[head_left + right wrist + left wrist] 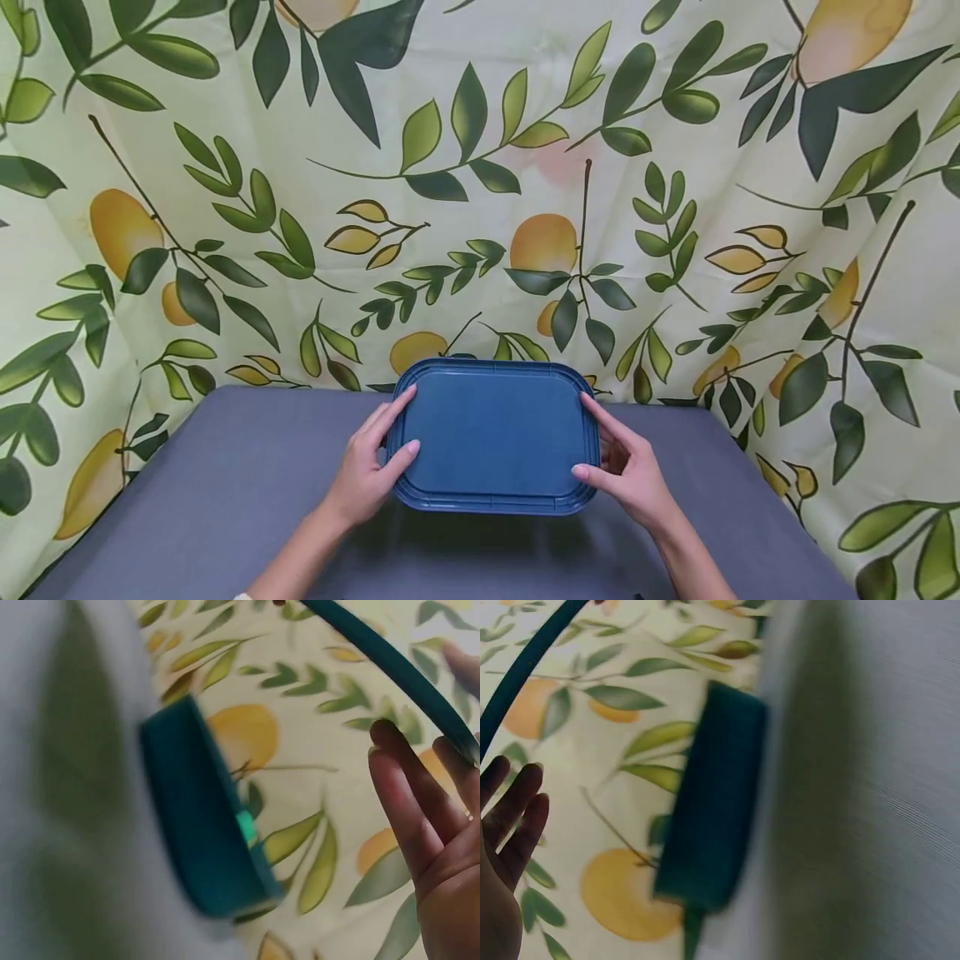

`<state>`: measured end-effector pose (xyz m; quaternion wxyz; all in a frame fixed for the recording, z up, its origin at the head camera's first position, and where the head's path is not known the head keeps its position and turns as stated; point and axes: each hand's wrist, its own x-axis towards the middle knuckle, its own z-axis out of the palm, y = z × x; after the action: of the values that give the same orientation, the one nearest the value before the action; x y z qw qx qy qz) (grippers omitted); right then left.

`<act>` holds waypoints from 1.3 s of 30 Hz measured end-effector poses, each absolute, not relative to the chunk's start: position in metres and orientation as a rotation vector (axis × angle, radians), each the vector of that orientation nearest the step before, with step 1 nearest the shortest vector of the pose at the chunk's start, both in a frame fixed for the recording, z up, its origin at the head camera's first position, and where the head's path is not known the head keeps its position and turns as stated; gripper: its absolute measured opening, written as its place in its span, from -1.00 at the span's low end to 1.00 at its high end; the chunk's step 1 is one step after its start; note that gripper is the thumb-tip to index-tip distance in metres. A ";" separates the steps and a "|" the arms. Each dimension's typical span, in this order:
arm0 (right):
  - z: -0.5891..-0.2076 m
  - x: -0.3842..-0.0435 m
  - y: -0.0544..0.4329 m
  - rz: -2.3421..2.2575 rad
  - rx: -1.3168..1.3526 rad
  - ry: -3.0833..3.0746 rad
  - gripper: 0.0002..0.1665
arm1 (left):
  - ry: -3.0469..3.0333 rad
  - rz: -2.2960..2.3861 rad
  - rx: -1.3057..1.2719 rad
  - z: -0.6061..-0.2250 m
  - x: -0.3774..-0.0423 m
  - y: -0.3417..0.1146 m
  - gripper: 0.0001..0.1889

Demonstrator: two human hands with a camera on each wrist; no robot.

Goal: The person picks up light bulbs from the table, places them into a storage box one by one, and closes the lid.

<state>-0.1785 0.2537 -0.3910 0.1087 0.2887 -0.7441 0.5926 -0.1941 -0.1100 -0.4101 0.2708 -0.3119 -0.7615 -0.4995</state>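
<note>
A blue rectangular lid (497, 433) with rounded corners and a ridged rim is held level between both hands. My left hand (367, 462) grips its left edge, thumb on top. At the right edge my right hand (630, 475) holds it the same way. Seen edge-on, the lid (526, 667) is a thin curved band in the left wrist view. Apart from it, a teal box (714, 799) stands on the table; in the head view the lid hides it. A small bright green thing (246, 826) shows at the rim of the box (201, 814) in the right wrist view.
The table (247, 475) has a plain grey-blue cover. Behind it and along both sides hangs a cream cloth (465, 250) printed with leaves and orange fruit. A shadow lies on the table in front of the lid.
</note>
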 end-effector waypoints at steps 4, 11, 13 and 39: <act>-0.375 -0.189 0.251 1.769 0.759 -2.103 0.02 | -2.022 -1.394 -0.787 -0.386 -0.212 -0.098 -0.31; -0.356 -0.202 0.246 1.760 0.642 -2.018 -0.04 | -1.967 -1.701 -0.828 -0.357 -0.224 -0.090 -0.45; -0.353 -0.203 0.247 1.721 0.641 -2.032 -0.06 | -1.987 -1.749 -0.806 -0.354 -0.226 -0.088 -0.49; -0.349 -0.219 0.271 2.029 1.209 -1.852 -0.21 | -1.848 -2.009 -1.265 -0.349 -0.239 -0.107 -0.33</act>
<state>-0.2195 0.2713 -0.3492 0.0699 0.4018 -0.6155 0.6744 -0.2389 -0.1073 -0.3487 0.0664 -0.4196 -0.6129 -0.6662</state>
